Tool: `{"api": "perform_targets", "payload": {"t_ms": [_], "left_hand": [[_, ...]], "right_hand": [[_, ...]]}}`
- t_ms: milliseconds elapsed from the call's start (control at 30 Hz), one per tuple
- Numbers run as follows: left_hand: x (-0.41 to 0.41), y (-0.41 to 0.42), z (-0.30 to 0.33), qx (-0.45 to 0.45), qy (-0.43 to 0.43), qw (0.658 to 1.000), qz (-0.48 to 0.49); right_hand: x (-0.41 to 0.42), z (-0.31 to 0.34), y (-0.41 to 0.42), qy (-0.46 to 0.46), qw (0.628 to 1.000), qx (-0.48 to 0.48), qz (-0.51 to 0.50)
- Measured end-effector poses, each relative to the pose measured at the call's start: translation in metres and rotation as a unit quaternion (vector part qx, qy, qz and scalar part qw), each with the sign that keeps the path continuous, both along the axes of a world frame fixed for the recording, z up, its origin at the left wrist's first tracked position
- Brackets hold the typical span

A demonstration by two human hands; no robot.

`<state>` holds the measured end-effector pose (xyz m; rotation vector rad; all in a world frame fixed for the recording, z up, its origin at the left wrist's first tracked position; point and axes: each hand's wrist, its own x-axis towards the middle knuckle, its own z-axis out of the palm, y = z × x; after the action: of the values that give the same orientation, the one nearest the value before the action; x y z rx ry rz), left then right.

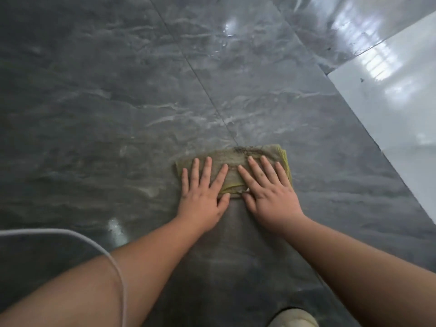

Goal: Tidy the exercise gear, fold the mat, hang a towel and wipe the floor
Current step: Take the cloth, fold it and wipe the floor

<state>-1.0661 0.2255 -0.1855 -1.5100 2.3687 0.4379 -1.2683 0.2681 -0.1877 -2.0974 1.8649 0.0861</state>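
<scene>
Flat: both hands [236,194] press cloth [233,175] under fingers.

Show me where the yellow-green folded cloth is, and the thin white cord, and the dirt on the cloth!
Yellow-green folded cloth [232,178], head view: bare fabric between the two hands.
Thin white cord [70,233], head view: top of its curve, lower left.
Dark dirt on the cloth [247,151], head view: speckled patch at the far edge.

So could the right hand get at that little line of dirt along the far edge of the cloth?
Probably yes. The right hand lies flat on the cloth, fingertips just short of the dirt at its far edge, and nothing lies between them; a slight stretch forward should reach it.
</scene>
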Motion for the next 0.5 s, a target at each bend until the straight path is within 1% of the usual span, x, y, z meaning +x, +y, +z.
{"api": "perform_targets", "payload": {"t_ms": [167, 233, 333, 400, 500], "left_hand": [[-0.093, -0.042, 0.0, 0.005, 0.0, 0.994, -0.106], [-0.132, -0.051, 0.001, 0.008, 0.003, 0.991, -0.136], [-0.187, -0.063, 0.001, 0.024, 0.013, 0.986, -0.164], [-0.21, -0.07, 0.0, 0.039, 0.008, 0.984, -0.172], [-0.22, -0.075, 0.0, 0.041, -0.02, 0.982, -0.181]], "right_hand": [[-0.066, 0.0, 0.009, 0.013, 0.989, 0.003, -0.147], [-0.091, -0.001, 0.01, 0.006, 0.977, 0.004, -0.212], [-0.12, -0.003, 0.004, -0.009, 0.95, 0.013, -0.313], [-0.13, -0.004, -0.001, -0.01, 0.938, 0.02, -0.345], [-0.131, -0.007, -0.004, 0.011, 0.943, 0.034, -0.332]]}}
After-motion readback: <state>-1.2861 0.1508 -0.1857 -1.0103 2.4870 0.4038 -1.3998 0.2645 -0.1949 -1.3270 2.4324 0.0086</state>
